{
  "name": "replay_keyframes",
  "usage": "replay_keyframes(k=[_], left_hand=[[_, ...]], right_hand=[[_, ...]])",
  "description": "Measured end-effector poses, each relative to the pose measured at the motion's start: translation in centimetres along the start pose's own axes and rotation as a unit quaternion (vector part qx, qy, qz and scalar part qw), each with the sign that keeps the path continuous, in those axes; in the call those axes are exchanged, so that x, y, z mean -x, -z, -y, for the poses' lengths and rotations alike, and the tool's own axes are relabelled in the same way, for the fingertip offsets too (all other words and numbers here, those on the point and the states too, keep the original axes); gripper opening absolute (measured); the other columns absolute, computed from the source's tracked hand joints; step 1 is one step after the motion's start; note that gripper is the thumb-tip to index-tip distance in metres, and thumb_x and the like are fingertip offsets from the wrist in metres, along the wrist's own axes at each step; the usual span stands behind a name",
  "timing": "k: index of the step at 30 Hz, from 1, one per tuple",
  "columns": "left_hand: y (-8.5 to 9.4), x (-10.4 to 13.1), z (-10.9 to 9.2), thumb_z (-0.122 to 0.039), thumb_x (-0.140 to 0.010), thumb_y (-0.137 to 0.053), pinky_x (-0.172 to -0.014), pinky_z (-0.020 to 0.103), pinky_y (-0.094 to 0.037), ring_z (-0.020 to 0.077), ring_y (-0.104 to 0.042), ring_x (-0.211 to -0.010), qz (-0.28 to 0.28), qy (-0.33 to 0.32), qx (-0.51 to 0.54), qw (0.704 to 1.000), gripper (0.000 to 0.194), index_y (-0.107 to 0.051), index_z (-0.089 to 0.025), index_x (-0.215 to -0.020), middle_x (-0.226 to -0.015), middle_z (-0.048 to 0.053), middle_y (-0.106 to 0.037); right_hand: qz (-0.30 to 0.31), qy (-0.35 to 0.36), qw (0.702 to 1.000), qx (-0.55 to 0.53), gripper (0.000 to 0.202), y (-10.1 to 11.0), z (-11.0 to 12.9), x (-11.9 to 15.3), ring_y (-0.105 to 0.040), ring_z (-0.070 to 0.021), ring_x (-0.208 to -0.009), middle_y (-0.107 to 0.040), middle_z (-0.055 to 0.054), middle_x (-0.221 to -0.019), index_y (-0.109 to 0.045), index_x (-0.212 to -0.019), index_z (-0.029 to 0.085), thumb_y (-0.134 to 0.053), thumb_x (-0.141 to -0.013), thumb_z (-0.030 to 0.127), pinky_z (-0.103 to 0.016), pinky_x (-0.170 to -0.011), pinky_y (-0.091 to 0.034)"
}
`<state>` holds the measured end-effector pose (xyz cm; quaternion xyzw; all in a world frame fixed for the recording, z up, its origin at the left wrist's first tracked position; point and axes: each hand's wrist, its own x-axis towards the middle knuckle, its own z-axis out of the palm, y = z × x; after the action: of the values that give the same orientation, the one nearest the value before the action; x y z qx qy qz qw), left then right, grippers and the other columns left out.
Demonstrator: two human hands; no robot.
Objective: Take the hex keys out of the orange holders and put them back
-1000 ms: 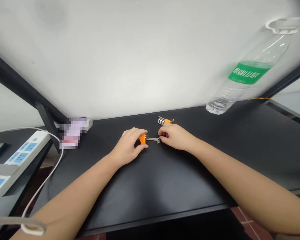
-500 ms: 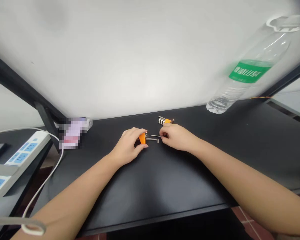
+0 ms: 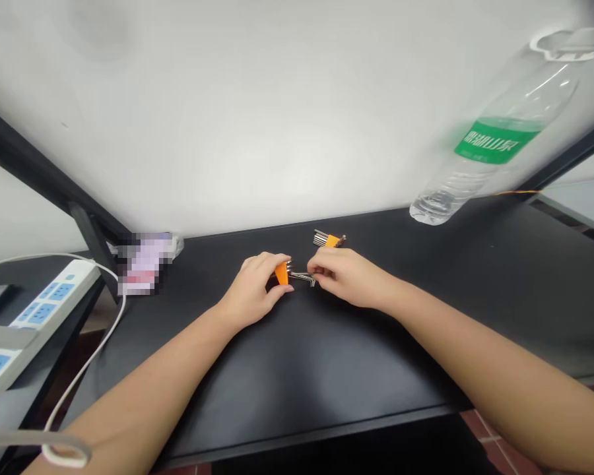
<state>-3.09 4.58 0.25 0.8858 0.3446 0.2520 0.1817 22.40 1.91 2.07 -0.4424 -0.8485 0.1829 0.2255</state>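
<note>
On the black table (image 3: 327, 356) my left hand (image 3: 255, 290) grips a small orange hex-key holder (image 3: 282, 273), with several thin metal keys (image 3: 301, 277) sticking out of it to the right. The fingertips of my right hand (image 3: 344, 277) pinch one of those keys at the holder. Just behind my right hand lies a second orange holder (image 3: 329, 239) filled with metal hex keys.
A clear plastic water bottle (image 3: 495, 132) with a green label stands at the back right. A white power strip (image 3: 24, 323) with its cable (image 3: 94, 343) lies on the left, a blurred small object (image 3: 141, 264) beside it. A white wall rises behind the table.
My right hand drew a key a little away to the right half a second ago and has moved back left to the holder. My left hand has stayed put.
</note>
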Motion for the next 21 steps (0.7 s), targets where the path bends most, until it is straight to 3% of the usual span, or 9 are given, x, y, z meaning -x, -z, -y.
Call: replay_keyframes(k=[10, 21], left_hand=[[-0.12, 0.02, 0.19, -0.03, -0.091, -0.071, -0.108, 0.047, -0.044, 0.0233, -0.06, -0.113, 0.001, -0.012, -0.016, 1.0, 0.047, -0.05, -0.027, -0.134, -0.12, 0.005, -0.064], [-0.24, 0.01, 0.28, -0.032, -0.091, -0.072, -0.107, 0.047, -0.042, 0.0237, -0.061, -0.11, 0.007, -0.022, -0.024, 0.999, 0.048, -0.051, -0.025, -0.133, -0.115, 0.006, -0.065]], right_hand=[[-0.053, 0.055, 0.997, 0.005, 0.018, -1.08, -0.29, -0.04, -0.062, -0.0186, -0.085, -0.065, -0.006, -0.095, -0.07, -0.096, 0.019, -0.054, -0.096, 0.013, -0.033, -0.078, -0.051], [-0.051, 0.075, 0.995, 0.028, 0.021, -0.74, 0.44, 0.37, -0.062, -0.0186, -0.083, -0.064, -0.007, -0.098, -0.071, -0.1, 0.02, -0.05, -0.1, 0.015, -0.034, -0.078, -0.053]])
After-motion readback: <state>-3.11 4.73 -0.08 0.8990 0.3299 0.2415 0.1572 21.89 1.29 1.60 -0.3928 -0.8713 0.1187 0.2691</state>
